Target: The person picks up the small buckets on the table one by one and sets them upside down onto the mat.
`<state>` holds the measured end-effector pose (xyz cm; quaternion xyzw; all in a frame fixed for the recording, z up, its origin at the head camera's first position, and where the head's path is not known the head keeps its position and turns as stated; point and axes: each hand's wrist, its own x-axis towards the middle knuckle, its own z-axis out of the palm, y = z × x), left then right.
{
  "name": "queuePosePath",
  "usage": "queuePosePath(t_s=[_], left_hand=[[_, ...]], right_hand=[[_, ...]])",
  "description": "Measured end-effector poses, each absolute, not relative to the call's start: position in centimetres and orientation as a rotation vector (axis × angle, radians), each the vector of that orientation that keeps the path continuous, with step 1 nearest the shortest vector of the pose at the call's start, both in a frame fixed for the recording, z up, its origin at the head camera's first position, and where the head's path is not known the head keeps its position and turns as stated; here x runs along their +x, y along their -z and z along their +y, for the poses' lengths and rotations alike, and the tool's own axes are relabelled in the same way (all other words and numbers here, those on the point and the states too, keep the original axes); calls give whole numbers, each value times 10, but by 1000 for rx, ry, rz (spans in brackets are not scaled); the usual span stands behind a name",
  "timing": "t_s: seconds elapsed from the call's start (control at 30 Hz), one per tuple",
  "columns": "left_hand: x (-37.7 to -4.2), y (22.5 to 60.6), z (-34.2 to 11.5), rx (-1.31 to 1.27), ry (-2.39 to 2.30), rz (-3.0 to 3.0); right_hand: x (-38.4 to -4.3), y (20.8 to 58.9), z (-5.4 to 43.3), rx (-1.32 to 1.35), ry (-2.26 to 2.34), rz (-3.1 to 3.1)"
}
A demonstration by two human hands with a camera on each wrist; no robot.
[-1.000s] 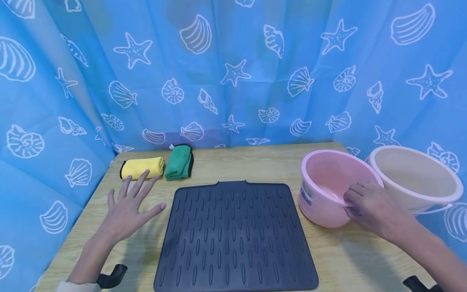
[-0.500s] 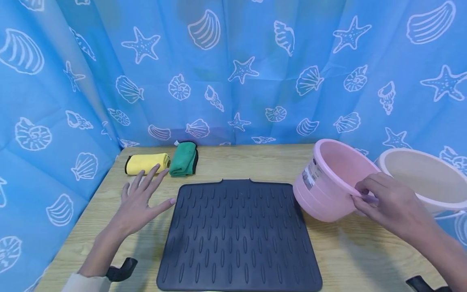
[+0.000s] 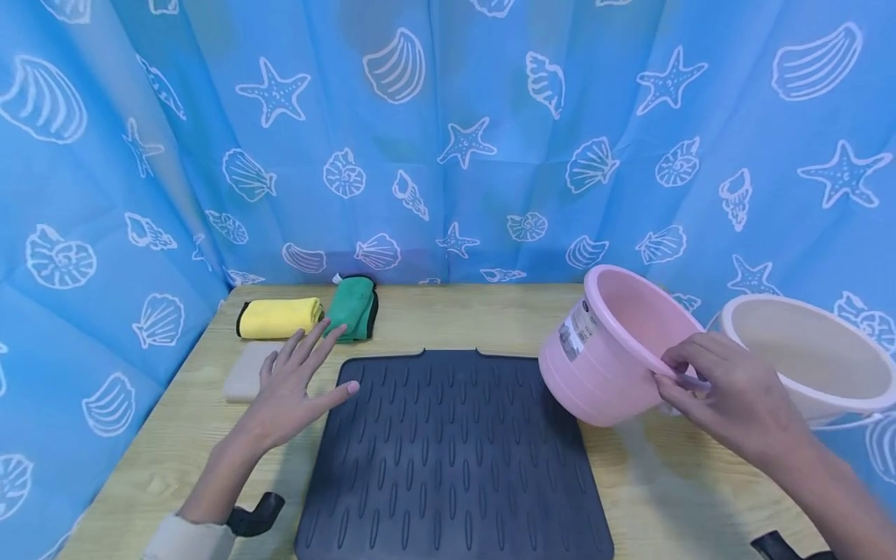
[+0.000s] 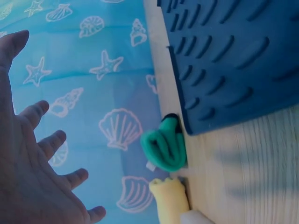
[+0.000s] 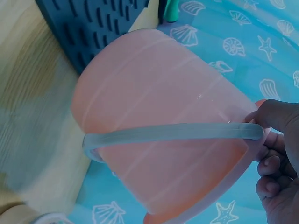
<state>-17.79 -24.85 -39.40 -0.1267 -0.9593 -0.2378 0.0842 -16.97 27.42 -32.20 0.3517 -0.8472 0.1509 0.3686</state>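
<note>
- Your right hand (image 3: pixel 738 389) pinches the rim of the pink bucket (image 3: pixel 605 377) between thumb and curled fingers, close to where one end of the grey handle (image 5: pixel 173 133) joins it.
- The pink bucket is tilted, its mouth turned toward your right and its base toward the far right corner of the dark mat (image 3: pixel 455 459); whether that base touches anything, you can't quite tell from these angles.
- A printed label (image 3: pixel 577 334) shows on the pink bucket's wall, and the grey handle lies across its outside in your right wrist view.
- Your left hand (image 3: pixel 290 400) is spread wide, fingers extended and thumb out, holding nothing, near the left edge of the dark mat.
- Beyond your left fingertips you have the yellow cloth (image 3: pixel 280 319), rolled or folded, with the folded green cloth (image 3: pixel 353 307) just to its right.
- A pale item (image 3: pixel 243 375) sits nearer to you than the yellow cloth, partly hidden by your left hand.
- On your right, behind your right hand, is the cream bucket (image 3: pixel 819 342).
- The dark mat lies flat on the wooden table (image 3: pixel 175 459), before a blue curtain (image 3: pixel 434 202) printed with shells and starfish.
</note>
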Motion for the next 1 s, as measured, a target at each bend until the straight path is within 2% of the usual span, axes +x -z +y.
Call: queuePosePath(t_s=[1.0], left_hand=[[-189,395,-198,-519,804,-2828]], right_hand=[[-165,322,236,835,-592,-2110]])
